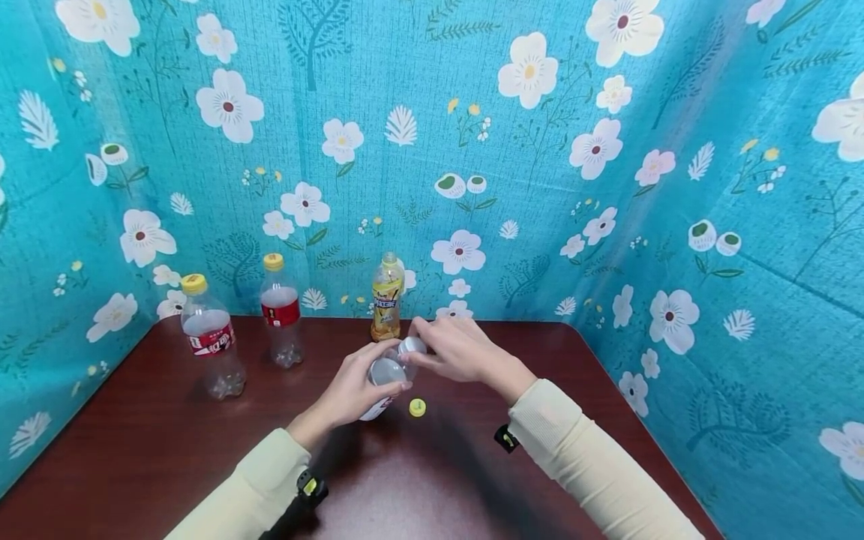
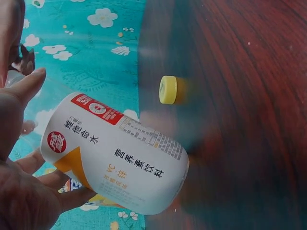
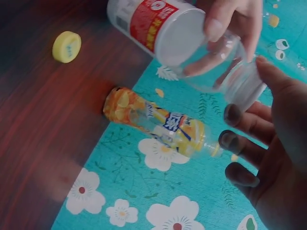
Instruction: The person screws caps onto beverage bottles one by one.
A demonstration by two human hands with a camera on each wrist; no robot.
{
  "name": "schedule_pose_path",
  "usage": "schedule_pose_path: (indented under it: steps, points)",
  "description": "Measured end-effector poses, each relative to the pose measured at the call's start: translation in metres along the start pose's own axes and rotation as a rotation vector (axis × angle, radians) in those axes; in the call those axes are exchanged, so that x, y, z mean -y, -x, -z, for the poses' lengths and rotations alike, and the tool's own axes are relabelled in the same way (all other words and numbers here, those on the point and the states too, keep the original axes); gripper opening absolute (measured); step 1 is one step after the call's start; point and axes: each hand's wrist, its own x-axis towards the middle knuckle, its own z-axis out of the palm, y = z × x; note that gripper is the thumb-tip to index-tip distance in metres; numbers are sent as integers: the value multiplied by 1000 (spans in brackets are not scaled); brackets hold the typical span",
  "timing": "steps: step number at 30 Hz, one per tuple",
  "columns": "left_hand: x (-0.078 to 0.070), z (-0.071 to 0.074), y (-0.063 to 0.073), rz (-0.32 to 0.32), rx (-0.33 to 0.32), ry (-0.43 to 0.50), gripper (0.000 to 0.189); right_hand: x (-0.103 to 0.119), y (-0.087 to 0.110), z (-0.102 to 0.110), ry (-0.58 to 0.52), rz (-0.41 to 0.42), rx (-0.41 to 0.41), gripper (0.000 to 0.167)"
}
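Note:
My left hand (image 1: pixel 358 382) grips a clear plastic bottle (image 2: pixel 115 153) with a white, red and orange label, fingers and thumb wrapped round its upper part. The bottle leans, with its mouth end up and to the right in the head view. A white bottle cap (image 1: pixel 411 346) sits at the neck end, pinched between the thumb and fingers of my right hand (image 1: pixel 459 349). In the right wrist view the bottle's clear shoulder shows behind the left fingers. On the table near the bottle's base lies a loose yellow cap (image 1: pixel 417 407).
Behind my hands stands a yellow-labelled drink bottle (image 1: pixel 386 304) with no cap visible. Two clear bottles with red labels and yellow caps stand at left, one nearer (image 1: pixel 212 337) and one farther (image 1: pixel 280 311). A blue flowered curtain (image 1: pixel 418 150) surrounds the dark red table (image 1: pixel 135 457).

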Motion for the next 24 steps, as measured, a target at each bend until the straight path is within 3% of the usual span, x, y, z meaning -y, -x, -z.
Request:
schedule_pose_path:
  steps: [7, 14, 24]
  points:
    - [5, 7, -1, 2, 54, 39, 69, -6, -1, -6, -86, 95, -44, 39]
    - [13, 16, 2, 41, 124, 87, 72, -7, -2, -7, -180, 180, -11, 43]
    - [16, 17, 2, 14, 132, 117, 73, -4, -5, -4, -288, 157, 10, 37]
